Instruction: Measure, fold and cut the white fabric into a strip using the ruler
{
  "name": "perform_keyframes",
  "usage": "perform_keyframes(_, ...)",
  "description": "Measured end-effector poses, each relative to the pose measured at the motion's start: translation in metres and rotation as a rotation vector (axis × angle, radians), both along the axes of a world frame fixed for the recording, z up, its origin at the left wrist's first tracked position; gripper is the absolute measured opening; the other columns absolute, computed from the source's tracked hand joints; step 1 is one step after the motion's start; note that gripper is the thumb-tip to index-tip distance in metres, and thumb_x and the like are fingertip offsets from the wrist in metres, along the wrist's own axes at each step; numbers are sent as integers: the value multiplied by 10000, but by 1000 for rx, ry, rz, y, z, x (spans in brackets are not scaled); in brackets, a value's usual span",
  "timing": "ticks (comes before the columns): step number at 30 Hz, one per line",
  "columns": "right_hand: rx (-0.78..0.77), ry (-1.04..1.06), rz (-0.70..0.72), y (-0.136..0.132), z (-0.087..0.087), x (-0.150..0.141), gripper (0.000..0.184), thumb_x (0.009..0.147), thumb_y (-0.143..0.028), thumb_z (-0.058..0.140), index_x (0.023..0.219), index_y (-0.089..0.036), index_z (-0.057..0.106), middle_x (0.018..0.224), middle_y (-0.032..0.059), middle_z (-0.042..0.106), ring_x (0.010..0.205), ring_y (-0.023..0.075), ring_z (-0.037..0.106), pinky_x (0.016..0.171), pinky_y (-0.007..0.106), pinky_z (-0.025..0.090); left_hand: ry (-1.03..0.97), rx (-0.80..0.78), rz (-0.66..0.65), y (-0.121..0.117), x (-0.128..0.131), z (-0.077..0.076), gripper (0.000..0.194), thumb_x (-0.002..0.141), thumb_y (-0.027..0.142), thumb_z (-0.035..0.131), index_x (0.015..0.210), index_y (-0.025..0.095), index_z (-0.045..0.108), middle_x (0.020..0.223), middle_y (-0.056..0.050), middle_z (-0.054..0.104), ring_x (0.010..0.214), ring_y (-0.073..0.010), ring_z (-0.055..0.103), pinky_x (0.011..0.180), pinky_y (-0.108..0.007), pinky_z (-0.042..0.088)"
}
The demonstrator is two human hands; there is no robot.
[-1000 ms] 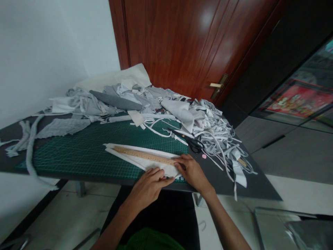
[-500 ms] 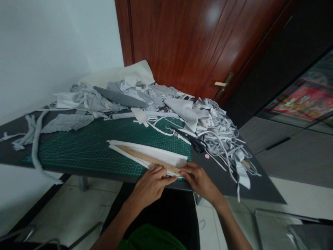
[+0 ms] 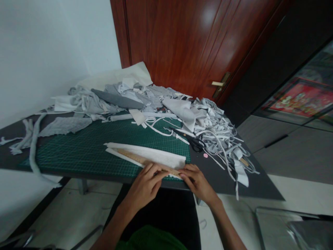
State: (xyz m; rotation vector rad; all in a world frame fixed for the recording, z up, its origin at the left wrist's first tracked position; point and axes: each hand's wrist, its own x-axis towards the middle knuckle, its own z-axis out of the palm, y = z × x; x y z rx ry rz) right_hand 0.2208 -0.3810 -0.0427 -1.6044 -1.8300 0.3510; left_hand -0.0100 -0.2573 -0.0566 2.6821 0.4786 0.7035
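A long white cloth (image 3: 166, 157), its far edge folded over, lies on the green cutting mat (image 3: 85, 152) near the table's front edge. Along it runs a wooden ruler (image 3: 134, 158), slanting down toward the right. My left hand (image 3: 146, 184) is closed, thumb and fingers pinching the ruler and the cloth's near edge around the middle. At the ruler's right end, my right hand (image 3: 198, 181) grips ruler and cloth between thumb and fingers. The fingers hide part of the near cloth edge.
Black-handled scissors (image 3: 195, 143) lie beyond my right hand, with a small pink piece (image 3: 205, 155) beside them. Grey and white fabric scraps (image 3: 117, 99) heap along the back, and a tangle of strips (image 3: 218, 128) covers the right side. A padded grey strip (image 3: 33, 152) hangs over the front edge at left.
My left hand has shifted slightly left along the ruler, and its thumb is straighter. The ruler appears narrower, as if tilted. My right hand stays at the right end. The view has shifted slightly.
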Motion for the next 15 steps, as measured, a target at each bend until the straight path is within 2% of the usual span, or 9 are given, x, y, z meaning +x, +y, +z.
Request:
perform_keyframes(4, 7, 2, -7, 0, -2, 0, 279, 1084, -320, 485, 1161, -267, 748, 986, 67, 704, 954, 230, 634, 867, 384, 478, -53, 97, 230, 16, -22, 1, 391, 982, 146, 462, 1288, 276, 669, 1163, -82, 644, 1143, -265, 553, 1016, -451, 429)
perform_keyframes(7, 5, 8, -12, 0, -2, 1, 279, 1084, -316, 483, 1150, -261, 748, 986, 67, 705, 960, 232, 635, 872, 385, 479, -93, 142, 303, 40, -39, 10, 352, 1017, 243, 431, 1304, 222, 634, 1222, -106, 637, 1197, -287, 545, 1065, -475, 397)
perform_keyframes(9, 7, 6, -12, 0, -3, 1, 279, 1085, -312, 479, 1157, -261, 744, 1003, 69, 708, 971, 234, 636, 875, 388, 477, -94, 156, 309, 61, -44, 21, 347, 1032, 277, 400, 1272, 188, 634, 1225, -118, 633, 1211, -285, 538, 1084, -464, 390)
perform_keyframes(11, 15, 5, -11, 1, -5, 1, 281, 1086, -315, 475, 1165, -261, 740, 1023, 74, 710, 979, 237, 640, 879, 390, 477, -6, 115, 254, 85, -43, 34, 354, 1040, 310, 382, 1240, 186, 646, 1220, -111, 636, 1192, -273, 549, 1068, -436, 403)
perform_keyframes(13, 22, 10, -12, 1, -7, 1, 284, 1086, -320, 475, 1166, -260, 740, 1018, 74, 706, 977, 238, 644, 876, 388, 480, 153, 35, 160, 107, -36, 46, 336, 1016, 321, 433, 1253, 206, 642, 1213, -89, 650, 1163, -260, 561, 1043, -413, 411)
perform_keyframes(15, 29, 11, -11, 2, -7, 1, 283, 1085, -319, 477, 1173, -260, 739, 1001, 72, 701, 969, 237, 644, 869, 383, 483, 349, -47, 56, 126, -27, 55, 264, 954, 292, 522, 1161, 222, 670, 1152, -64, 672, 1115, -243, 577, 982, -370, 424)
